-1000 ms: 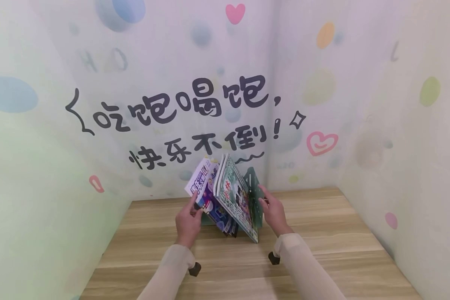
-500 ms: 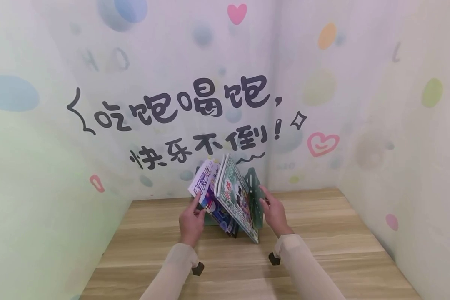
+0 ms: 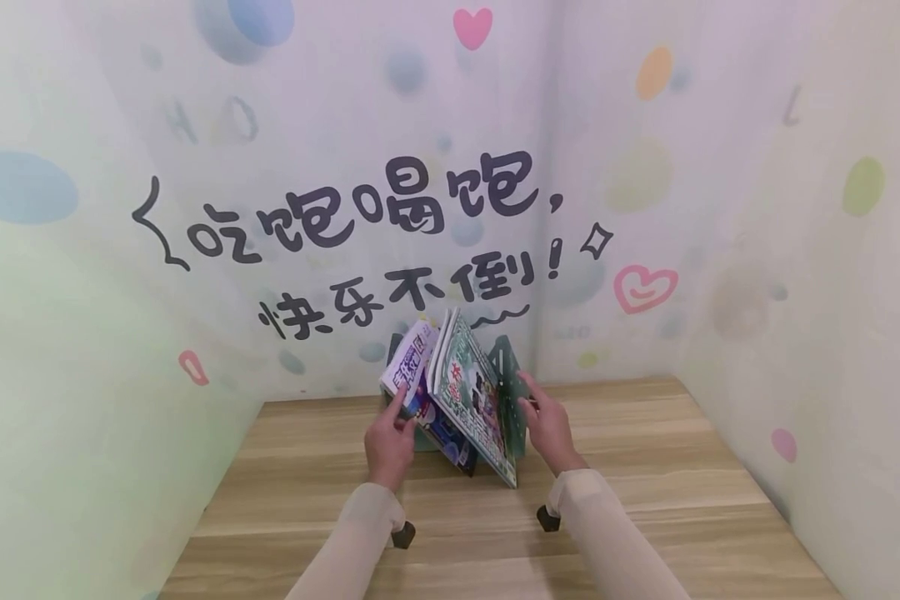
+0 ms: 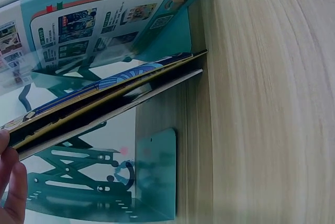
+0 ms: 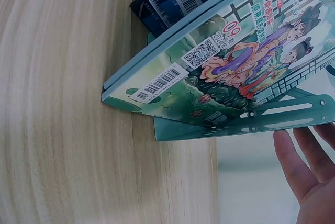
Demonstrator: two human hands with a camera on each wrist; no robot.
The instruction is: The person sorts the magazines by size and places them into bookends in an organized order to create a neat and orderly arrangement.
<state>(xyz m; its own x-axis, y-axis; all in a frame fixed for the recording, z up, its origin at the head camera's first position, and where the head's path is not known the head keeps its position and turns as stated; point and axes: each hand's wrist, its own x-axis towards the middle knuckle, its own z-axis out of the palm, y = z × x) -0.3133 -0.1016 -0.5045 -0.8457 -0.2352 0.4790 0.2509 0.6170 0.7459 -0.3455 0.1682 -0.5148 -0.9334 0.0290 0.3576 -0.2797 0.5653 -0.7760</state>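
My left hand (image 3: 390, 446) holds the near edge of several purple magazines (image 3: 411, 362), which lean to the left. In the left wrist view, its fingertips are at the corner of these thin magazines (image 4: 104, 101), which are slightly fanned apart. Right of them, green-covered magazines (image 3: 474, 390) lean in the opposite direction, their lower corner reaching forward over the table. A green metal bookend rack (image 4: 73, 169) with crossed folding bars stands around both groups. My right hand (image 3: 551, 429) touches the outer face of the rack's right end plate (image 5: 293, 116) with extended fingers.
All of this stands on a wood-grain table (image 3: 645, 500) close to the back wall (image 3: 330, 100), which carries dark lettering and coloured shapes. Side walls rise to the left and right. Each wrist has a small black device (image 3: 403, 534) strapped under it.
My left hand has shifted right, bringing the purple magazines closer to the green ones and steeper. More of the rack's left end shows behind them. The right hand has stayed put.
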